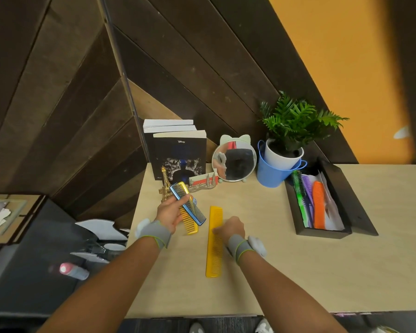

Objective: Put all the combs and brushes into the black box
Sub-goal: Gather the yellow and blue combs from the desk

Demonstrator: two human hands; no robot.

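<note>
My left hand [171, 212] grips a shiny blue comb [190, 207], held tilted just above the table. A short yellow comb [190, 225] lies under it, partly hidden. My right hand [231, 229] rests with its fingertips on the teeth side of a long yellow comb [214, 241] that lies flat on the table. The black box [322, 233] stands open at the right, its lid beside it. Inside it lie a green round brush [299, 188], a purple comb [308, 191] and an orange comb [319, 205].
Along the back of the light wooden table [274, 272] stand books [178, 152], a gold tower figurine [165, 186], a small round mirror [234, 162] and a potted plant in a blue bucket [274, 171]. The box lid [346, 195] lies right of the box.
</note>
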